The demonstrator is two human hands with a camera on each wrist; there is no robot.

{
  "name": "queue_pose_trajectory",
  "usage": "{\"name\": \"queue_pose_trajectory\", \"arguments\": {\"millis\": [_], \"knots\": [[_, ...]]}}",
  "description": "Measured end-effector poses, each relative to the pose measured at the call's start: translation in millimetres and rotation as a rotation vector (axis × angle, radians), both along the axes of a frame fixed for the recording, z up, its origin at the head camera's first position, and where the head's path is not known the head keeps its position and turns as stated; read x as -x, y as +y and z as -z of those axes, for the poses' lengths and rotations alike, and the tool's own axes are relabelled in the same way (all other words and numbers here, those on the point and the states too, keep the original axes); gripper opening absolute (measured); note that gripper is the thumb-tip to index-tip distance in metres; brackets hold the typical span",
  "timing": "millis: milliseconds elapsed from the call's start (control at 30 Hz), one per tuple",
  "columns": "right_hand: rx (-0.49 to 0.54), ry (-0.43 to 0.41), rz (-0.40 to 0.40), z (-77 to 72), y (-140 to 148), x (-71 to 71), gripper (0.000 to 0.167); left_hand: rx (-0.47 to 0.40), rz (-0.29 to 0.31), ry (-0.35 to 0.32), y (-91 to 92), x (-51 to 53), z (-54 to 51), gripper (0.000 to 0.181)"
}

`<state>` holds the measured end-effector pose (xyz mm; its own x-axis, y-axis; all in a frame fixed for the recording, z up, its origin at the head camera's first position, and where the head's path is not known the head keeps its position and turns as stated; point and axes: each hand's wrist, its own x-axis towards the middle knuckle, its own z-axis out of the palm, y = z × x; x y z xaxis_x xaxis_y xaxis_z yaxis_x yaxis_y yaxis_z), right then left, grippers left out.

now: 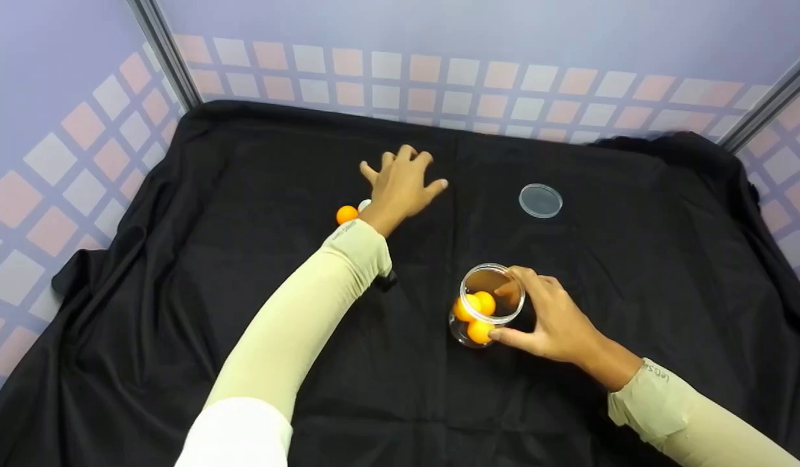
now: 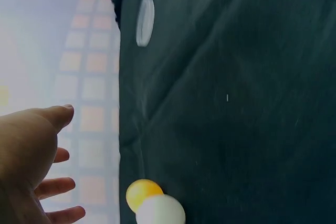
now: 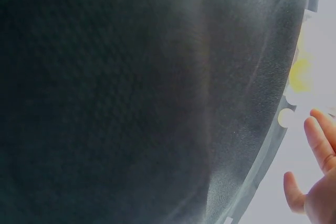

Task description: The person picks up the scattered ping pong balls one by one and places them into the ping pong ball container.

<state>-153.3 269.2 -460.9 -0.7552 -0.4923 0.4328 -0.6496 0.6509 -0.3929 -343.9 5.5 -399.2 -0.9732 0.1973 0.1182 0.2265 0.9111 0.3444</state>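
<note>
My right hand (image 1: pixel 552 321) grips the side of a clear, lidless jar (image 1: pixel 461 332), thumb on the near side and fingers round the far side. Inside the jar lie several orange balls (image 1: pixel 481 331). Over the cloth to the left, my left hand (image 1: pixel 400 185) is held with its fingers spread and nothing in them. Beside its wrist are a loose orange ball (image 1: pixel 347 215) and a white ball (image 1: pixel 364 205), partly hidden by that wrist. The left wrist view also has the white ball (image 2: pixel 160 211) in front of the orange ball (image 2: pixel 143 193).
A round clear lid (image 1: pixel 540 200) lies flat on the black cloth (image 1: pixel 374 389), beyond the jar and to the right. Low panels with pink and white squares (image 1: pixel 387 65) stand along the back and sides. Metal posts (image 1: pixel 169 58) mark the back corners.
</note>
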Motion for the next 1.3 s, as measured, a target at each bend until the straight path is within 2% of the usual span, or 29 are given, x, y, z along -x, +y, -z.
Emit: {"name": "queue_pose_trajectory", "arguments": {"millis": [200, 467, 800, 1300], "knots": [[-0.002, 0.008, -0.006, 0.8, -3, 1.2, 0.086, 0.012, -0.058, -0.057, -15.2, 19.4, 6.6, 0.064], [-0.001, 0.012, -0.017, 0.0, -6, 2.8, 0.084, 0.052, -0.130, -0.103, -29.2, 32.9, 15.9, 0.063], [0.002, -0.020, -0.003, -2.4, -2, 0.6, 0.085, 0.105, -0.147, -0.152, -23.3, 37.6, 21.5, 0.064], [-0.005, -0.019, 0.004, -0.4, 1, -0.6, 0.085, 0.172, -0.150, -0.100, -17.3, 39.2, 41.9, 0.054]]}}
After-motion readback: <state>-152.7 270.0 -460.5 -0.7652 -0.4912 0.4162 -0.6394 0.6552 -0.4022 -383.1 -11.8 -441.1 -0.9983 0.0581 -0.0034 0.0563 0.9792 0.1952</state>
